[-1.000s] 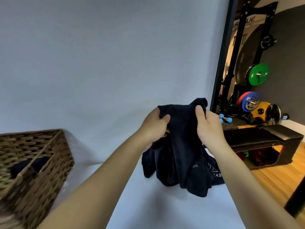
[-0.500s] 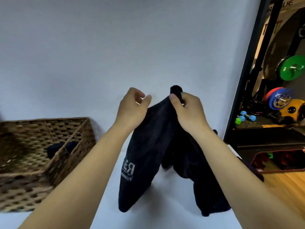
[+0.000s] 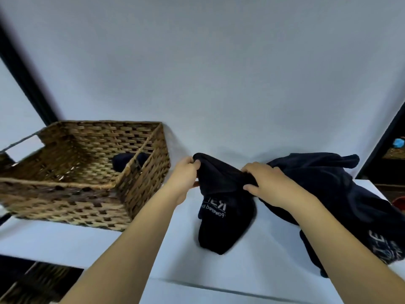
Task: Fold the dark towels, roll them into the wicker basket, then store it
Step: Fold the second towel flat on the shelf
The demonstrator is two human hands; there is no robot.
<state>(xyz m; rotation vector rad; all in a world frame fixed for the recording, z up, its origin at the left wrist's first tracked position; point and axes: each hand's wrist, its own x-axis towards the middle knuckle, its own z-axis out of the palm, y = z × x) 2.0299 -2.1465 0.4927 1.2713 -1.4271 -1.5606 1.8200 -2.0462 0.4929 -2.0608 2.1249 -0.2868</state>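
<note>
The soft dark navy towel with white printed lettering [image 3: 221,207], held up in the air half a second ago, now hangs low with its bottom end on the white tabletop [image 3: 263,255]. The left hand [image 3: 186,174] pinches one top corner just beside the brown woven wicker basket [image 3: 140,194]; the right hand [image 3: 266,183] has its fingers curled over the other end. More dark towels lie in a crumpled heap [image 3: 328,189] to the right, and one rolled dark towel [image 3: 125,162] already sits in the basket. The towel seems ready to be spread flat for folding
</note>
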